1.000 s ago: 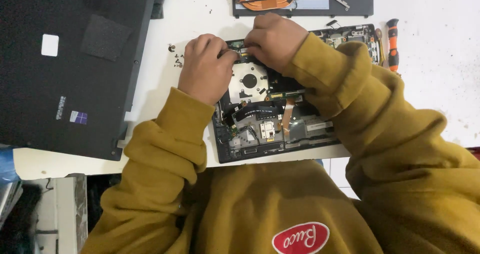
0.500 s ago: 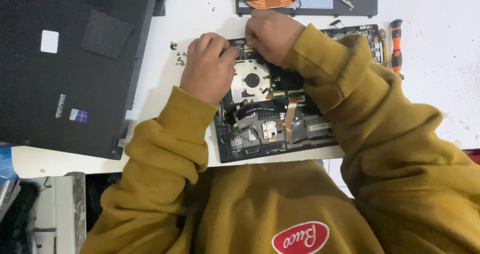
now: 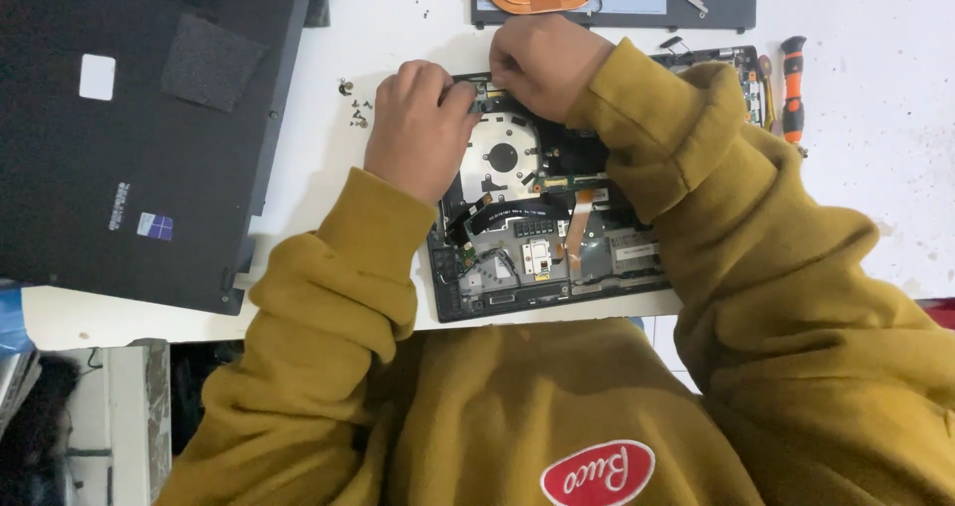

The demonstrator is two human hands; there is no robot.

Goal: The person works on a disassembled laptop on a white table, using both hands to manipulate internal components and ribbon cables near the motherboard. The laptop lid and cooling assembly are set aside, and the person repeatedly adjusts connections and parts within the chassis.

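Both hands at the open laptop (image 3: 537, 237): left hand (image 3: 418, 128) braces the top edge, right hand (image 3: 542, 63) pinches something unseen there — best to pull gently and straight.

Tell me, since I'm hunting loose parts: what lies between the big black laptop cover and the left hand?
In the head view, small dark screws lie scattered on bare white table.

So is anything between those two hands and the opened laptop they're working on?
Nothing visible. The left hand and right hand both rest directly on the far edge of the opened laptop base, beside the round fan. What their fingertips grip is hidden.
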